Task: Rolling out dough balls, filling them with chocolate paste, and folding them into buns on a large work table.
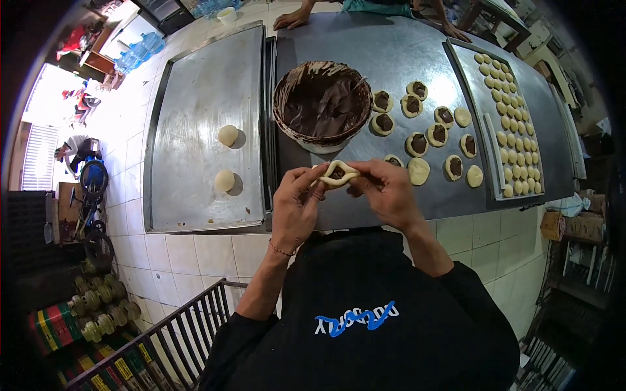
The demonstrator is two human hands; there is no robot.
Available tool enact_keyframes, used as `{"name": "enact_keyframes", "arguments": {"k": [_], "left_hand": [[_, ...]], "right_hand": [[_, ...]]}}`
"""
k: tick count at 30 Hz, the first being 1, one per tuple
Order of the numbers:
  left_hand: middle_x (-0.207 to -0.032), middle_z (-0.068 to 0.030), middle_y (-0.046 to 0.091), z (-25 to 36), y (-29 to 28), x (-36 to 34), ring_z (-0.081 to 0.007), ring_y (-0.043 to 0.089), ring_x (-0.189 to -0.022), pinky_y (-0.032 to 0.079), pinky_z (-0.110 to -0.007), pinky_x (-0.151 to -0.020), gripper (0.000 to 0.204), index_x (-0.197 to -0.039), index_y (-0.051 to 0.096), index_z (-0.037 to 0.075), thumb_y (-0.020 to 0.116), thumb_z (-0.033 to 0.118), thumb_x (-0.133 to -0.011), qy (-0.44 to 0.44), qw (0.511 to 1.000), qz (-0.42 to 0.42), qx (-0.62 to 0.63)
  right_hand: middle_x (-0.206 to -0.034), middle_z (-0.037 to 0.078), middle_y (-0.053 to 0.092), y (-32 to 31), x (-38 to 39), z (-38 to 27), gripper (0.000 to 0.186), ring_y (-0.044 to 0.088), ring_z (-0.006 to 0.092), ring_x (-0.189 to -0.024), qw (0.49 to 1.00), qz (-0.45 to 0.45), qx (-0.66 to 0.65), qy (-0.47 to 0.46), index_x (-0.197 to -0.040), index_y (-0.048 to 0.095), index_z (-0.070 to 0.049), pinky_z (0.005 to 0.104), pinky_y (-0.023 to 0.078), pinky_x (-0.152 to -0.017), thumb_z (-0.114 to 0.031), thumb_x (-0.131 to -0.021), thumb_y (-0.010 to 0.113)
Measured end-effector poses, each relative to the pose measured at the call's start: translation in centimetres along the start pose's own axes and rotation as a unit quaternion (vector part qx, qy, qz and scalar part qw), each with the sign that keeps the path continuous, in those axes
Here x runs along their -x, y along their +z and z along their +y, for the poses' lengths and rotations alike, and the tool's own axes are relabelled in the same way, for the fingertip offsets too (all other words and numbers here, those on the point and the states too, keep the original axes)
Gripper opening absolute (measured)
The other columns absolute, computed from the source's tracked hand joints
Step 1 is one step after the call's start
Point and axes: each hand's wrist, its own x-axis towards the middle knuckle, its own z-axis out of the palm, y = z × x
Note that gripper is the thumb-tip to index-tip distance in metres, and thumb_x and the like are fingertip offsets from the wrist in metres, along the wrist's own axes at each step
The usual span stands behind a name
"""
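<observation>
Between both hands, above the table's near edge, is a piece of dough [338,174] with dark filling showing through its gap. My left hand [297,201] pinches its left side; my right hand [388,193] pinches the right. Just beyond stands a bucket [313,144] of thick chocolate-brown filling, its rim smeared. To the right lie several flattened dough rounds, most topped with filling, like this filled round [417,144], and a few plain, like this bare round [418,171]. On the metal tray [189,98] at left sit two smooth dough balls [225,180].
A second tray [490,144] at the right holds rows of small dough balls [520,157]. Another person's hand [293,19] rests on the far edge of the steel table [404,45]. A black metal railing [176,332] stands at lower left.
</observation>
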Motion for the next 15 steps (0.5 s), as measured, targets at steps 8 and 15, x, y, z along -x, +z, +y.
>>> {"name": "enact_keyframes", "arguments": {"k": [8,15], "left_hand": [[-0.108,-0.0187,0.060,7.6,-1.0,-2.0,-0.0308,0.060,-0.090,0.051,-0.034,-0.080,0.052,-0.124,0.058,0.003,0.058,-0.011,-0.074,0.214,0.932,-0.084,-0.281],[-0.143,-0.0253,0.032,5.1,-1.0,-0.9,-0.0264,0.059,-0.111,0.052,-0.036,-0.093,0.082,-0.146,0.019,0.003,0.063,-0.011,-0.078,0.330,0.932,-0.051,0.141]], "right_hand": [[-0.099,0.012,0.063,1.6,-0.5,-6.7,0.029,0.065,0.0195,-0.086,0.870,0.000,0.386,-0.305,-0.105,0.064,0.001,0.0272,0.053,-0.071,0.002,-0.077,0.071],[-0.096,0.008,0.062,1.5,0.0,-8.0,0.023,0.061,0.0124,-0.088,0.992,-0.069,0.058,-0.089,-0.103,0.066,-0.001,0.0252,0.052,-0.076,0.004,-0.081,0.068]]}}
